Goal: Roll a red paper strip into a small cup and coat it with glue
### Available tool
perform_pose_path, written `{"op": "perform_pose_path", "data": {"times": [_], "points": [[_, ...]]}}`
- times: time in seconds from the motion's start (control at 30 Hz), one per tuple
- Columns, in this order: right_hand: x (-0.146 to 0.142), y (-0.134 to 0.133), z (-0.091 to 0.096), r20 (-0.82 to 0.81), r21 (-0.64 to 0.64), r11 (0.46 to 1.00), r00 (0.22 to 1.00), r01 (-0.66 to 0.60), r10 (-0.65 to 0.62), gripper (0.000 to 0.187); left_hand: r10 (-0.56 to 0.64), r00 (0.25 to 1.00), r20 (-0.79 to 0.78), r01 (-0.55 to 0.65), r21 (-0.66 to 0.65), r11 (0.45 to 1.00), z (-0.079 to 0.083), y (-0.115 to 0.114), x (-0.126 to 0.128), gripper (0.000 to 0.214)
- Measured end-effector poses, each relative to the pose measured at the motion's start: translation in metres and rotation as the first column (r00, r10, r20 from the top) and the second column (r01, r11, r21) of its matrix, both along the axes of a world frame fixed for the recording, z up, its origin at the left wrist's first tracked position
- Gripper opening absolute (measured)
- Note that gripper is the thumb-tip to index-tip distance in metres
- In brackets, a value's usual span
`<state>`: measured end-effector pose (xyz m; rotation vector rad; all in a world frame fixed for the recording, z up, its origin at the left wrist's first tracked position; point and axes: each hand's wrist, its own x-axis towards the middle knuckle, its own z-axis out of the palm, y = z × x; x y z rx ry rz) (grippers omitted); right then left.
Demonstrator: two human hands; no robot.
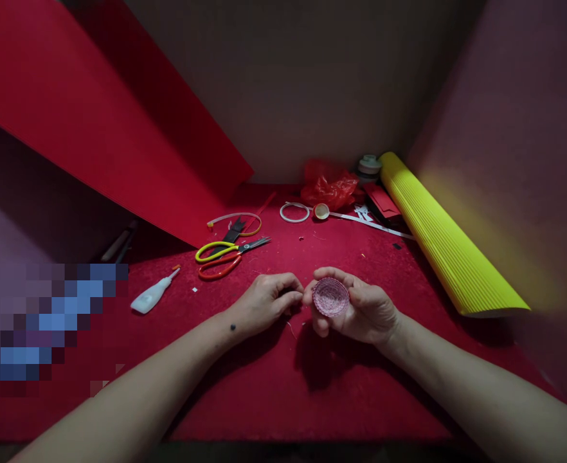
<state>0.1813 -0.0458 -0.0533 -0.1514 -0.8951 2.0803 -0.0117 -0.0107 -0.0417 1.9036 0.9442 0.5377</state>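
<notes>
My right hand (pixel 368 311) holds a small round cup (pixel 330 297) with a ringed, pink-and-white inner surface, its hollow side turned toward me. Thumb and fingers grip it around the rim, above the red cloth (pixel 312 411). Just left of the cup is my left hand (pixel 270 301), its thumb and fingers drawn together in a pinch. Whatever may be between those fingertips is too small or hidden to make out. Thin thread-like bits lie on the cloth below the hands.
Scissors (pixel 220 257) with yellow and red handles and a white glue bottle (pixel 153 296) lie left. Behind are a white ring (pixel 294 212), a small round lid-like piece (pixel 321 211) and a red plastic bag (pixel 329 188). Yellow corrugated sheet (pixel 447 238) leans right; red board (pixel 134 135) slants left.
</notes>
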Motion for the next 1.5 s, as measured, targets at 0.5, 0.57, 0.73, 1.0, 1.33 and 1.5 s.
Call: {"op": "perform_pose_path", "data": {"times": [0.5, 0.57, 0.73, 1.0, 1.33, 1.5], "points": [[0.000, -0.001, 0.002, 0.041, 0.096, 0.994, 0.998, -0.055, 0.051, 0.036, -0.019, 0.999, -0.039, 0.022, 0.061, 0.998, 0.000, -0.001, 0.000, 0.015], [0.000, -0.001, 0.002, 0.051, 0.088, 0.995, 0.998, -0.045, 0.041, 0.039, -0.023, 0.999, -0.043, 0.025, 0.060, 0.998, -0.001, 0.000, 0.000, 0.017], [0.000, 0.000, 0.002, 0.074, 0.053, 0.999, 0.997, -0.009, 0.005, 0.046, -0.028, 0.998, -0.052, 0.031, 0.053, 0.998, -0.004, 0.001, -0.001, 0.021], [-0.002, -0.002, 0.005, 0.145, 0.023, 0.998, 0.987, 0.063, -0.066, 0.045, -0.021, 0.998, -0.057, 0.025, 0.068, 0.997, -0.004, 0.001, 0.000, 0.025], [-0.003, 0.000, 0.004, 0.155, 0.038, 0.994, 0.982, 0.103, -0.108, 0.039, -0.031, 0.997, -0.069, 0.036, 0.071, 0.997, -0.009, 0.003, -0.002, 0.020], [-0.003, 0.000, 0.003, 0.162, 0.046, 0.995, 0.982, 0.091, -0.097, 0.040, -0.033, 0.997, -0.076, 0.039, 0.081, 0.996, -0.009, 0.003, -0.002, 0.021]]}}
